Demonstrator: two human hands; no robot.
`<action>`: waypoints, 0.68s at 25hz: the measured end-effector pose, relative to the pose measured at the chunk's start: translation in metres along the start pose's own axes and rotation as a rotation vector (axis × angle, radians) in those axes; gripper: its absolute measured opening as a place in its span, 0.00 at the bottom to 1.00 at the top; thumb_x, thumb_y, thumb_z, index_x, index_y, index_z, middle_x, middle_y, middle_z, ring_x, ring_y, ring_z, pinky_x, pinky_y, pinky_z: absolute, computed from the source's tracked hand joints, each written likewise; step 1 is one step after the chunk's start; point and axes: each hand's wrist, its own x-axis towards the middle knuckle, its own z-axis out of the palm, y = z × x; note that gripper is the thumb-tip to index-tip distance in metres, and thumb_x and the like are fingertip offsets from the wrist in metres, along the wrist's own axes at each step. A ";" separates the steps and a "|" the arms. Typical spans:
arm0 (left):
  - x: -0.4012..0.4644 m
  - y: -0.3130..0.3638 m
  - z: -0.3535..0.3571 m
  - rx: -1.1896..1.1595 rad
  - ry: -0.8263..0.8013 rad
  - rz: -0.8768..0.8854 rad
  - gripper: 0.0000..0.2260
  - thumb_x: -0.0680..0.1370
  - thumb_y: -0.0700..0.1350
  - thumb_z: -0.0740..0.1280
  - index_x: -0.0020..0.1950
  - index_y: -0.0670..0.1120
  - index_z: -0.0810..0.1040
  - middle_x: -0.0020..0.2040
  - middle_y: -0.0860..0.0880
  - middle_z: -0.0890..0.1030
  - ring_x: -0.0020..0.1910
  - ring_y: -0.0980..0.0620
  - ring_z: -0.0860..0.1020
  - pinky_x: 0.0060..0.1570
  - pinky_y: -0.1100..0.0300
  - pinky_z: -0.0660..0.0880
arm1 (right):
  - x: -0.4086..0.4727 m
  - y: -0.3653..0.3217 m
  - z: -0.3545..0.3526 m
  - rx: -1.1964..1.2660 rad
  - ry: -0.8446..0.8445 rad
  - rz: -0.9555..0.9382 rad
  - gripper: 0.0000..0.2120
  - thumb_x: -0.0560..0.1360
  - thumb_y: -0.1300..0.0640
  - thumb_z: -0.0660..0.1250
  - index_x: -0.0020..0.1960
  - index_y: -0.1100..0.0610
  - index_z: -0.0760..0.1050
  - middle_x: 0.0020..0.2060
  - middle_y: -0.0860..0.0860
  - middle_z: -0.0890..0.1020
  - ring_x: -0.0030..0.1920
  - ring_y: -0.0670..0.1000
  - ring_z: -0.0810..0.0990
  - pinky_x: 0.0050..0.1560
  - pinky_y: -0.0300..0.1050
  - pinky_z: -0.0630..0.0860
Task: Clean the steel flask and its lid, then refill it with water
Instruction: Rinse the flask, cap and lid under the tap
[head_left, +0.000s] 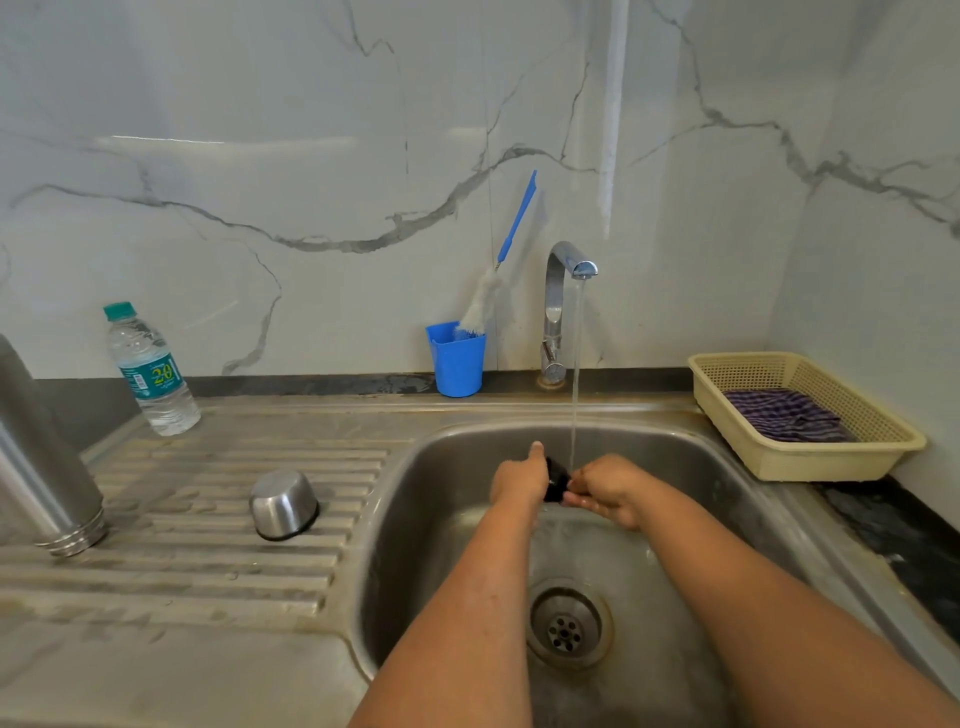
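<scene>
Only readable text: "20" on the water bottle (151, 370) label. Left hand (518, 480) and right hand (605, 488) both grip the black lid (555, 480) under the tap (563, 306) stream, fingers clamped around it. Steel flask (44, 457) stands inverted on the drainboard (208, 561).

over the sink (426, 519) basin, both hands meeting under the tap (563, 306) stream: left hand (517, 480) and right hand (605, 488) holding the lid (556, 480) between them. left on the drainboard (208, 545), steel cup (283, 504) upside down, flask (41, 457) inverted at the far left edge. water bottle (150, 371) behind those. holder (456, 358) with bottle brush (488, 291) in it, just left of the tap. basket (810, 415) right of the basin, cloth (784, 415) inside.
</scene>
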 end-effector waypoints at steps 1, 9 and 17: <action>0.002 -0.001 -0.003 0.124 0.043 0.068 0.28 0.78 0.63 0.60 0.66 0.41 0.73 0.60 0.42 0.78 0.57 0.44 0.78 0.59 0.51 0.76 | 0.000 0.000 0.003 0.085 0.008 0.004 0.06 0.77 0.72 0.61 0.49 0.70 0.76 0.44 0.62 0.81 0.39 0.51 0.82 0.35 0.37 0.80; -0.006 0.001 -0.044 0.300 0.252 0.301 0.27 0.79 0.64 0.59 0.60 0.43 0.78 0.56 0.43 0.81 0.56 0.45 0.78 0.56 0.52 0.75 | -0.024 -0.015 0.028 0.524 -0.205 0.125 0.11 0.79 0.72 0.56 0.60 0.70 0.69 0.53 0.67 0.75 0.44 0.58 0.79 0.30 0.39 0.81; -0.025 0.007 -0.050 0.518 0.278 0.521 0.18 0.75 0.61 0.67 0.45 0.46 0.78 0.49 0.45 0.81 0.52 0.46 0.77 0.49 0.54 0.74 | -0.045 -0.012 0.036 0.391 -0.282 0.183 0.11 0.79 0.71 0.51 0.51 0.68 0.71 0.43 0.62 0.77 0.41 0.54 0.77 0.26 0.38 0.78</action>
